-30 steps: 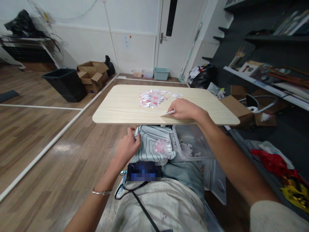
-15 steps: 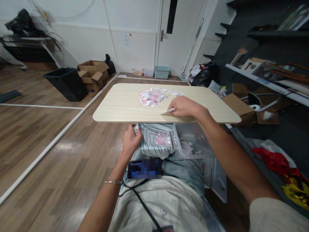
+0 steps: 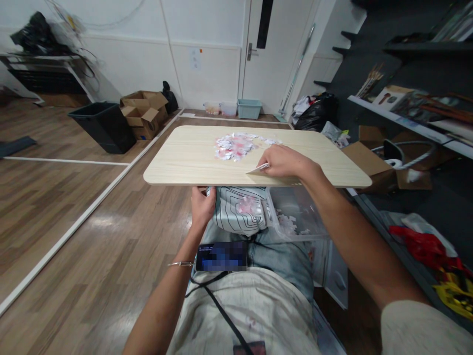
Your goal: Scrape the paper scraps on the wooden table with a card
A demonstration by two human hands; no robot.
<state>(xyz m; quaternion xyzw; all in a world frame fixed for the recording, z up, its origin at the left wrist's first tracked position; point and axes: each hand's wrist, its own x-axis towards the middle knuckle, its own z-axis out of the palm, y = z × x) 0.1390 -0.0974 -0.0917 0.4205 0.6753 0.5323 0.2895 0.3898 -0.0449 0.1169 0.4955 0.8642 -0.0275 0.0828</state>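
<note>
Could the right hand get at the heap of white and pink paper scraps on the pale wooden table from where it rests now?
Probably yes. The right hand lies on the pale wooden table, pinching a white card, just beside the heap of white and pink paper scraps. Nothing stands between them.

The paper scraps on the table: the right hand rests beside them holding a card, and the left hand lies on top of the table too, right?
Not quite. The head view shows the left hand below the table, gripping the patterned cloth on the lap. The right hand does rest on the table beside the paper scraps, holding a card.
</note>
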